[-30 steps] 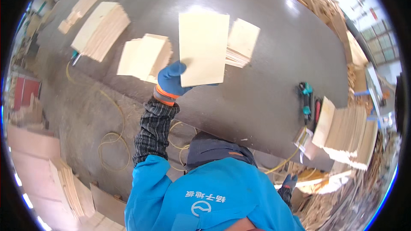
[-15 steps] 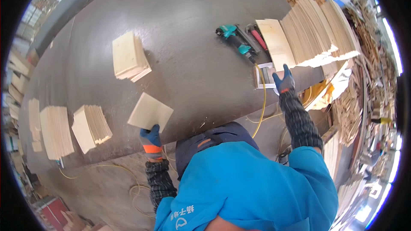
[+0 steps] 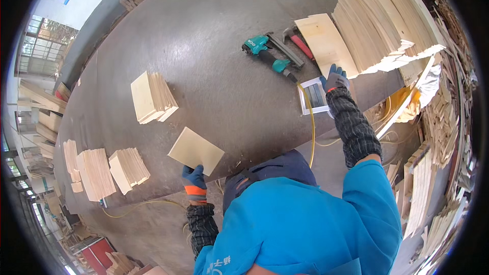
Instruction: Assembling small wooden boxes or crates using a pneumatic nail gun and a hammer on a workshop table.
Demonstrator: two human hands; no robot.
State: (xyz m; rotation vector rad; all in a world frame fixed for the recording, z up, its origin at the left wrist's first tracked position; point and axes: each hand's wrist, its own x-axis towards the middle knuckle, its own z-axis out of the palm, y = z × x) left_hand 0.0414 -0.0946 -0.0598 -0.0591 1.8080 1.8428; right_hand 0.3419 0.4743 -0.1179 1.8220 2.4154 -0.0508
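My left hand (image 3: 195,178), in a blue and orange glove, grips a thin square wooden board (image 3: 196,150) by its near edge, above the table's front edge. My right hand (image 3: 336,78), gloved too, has its fingers stretched out at the near end of a pale wooden panel (image 3: 326,45). Whether the fingertips touch that panel is hard to see. Under and beside this hand lies a white open box (image 3: 315,97) with grey strips in it. The panel leans at the left end of a long row of upright boards (image 3: 364,23).
A teal and black nail gun (image 3: 270,53) with a yellow hose (image 3: 311,132) and a red-handled hammer (image 3: 300,43) lie on the dark table (image 3: 219,46). One board stack (image 3: 153,97) stands mid-left; several more (image 3: 128,169) line the left front.
My right hand has moved from above the white box up to the panel's near end. The view has shifted; my left hand keeps hold of the square board.
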